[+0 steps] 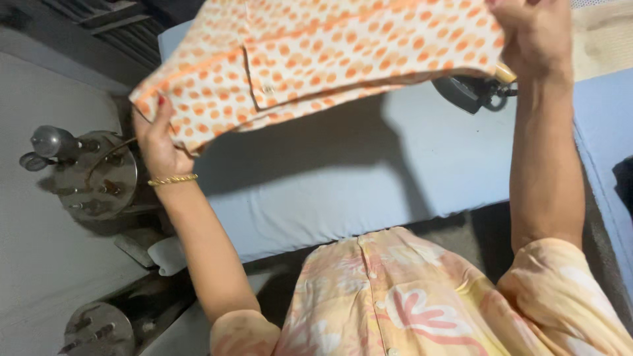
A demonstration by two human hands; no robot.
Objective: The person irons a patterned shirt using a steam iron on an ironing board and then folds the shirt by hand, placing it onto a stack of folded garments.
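2 hands, left hand (158, 142) and right hand (533, 36), grip an orange-dotted garment (316, 59) aloft, not yet laid on the blue ironing table (343, 178); iron (471, 92) idle at its far edge.

A place for ironing clothes, big padded blue ironing table (343, 178), iron (471, 92), round metal steam tank (95, 175)

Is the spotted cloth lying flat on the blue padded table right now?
No, both hands hold the spotted cloth up above the padded table.
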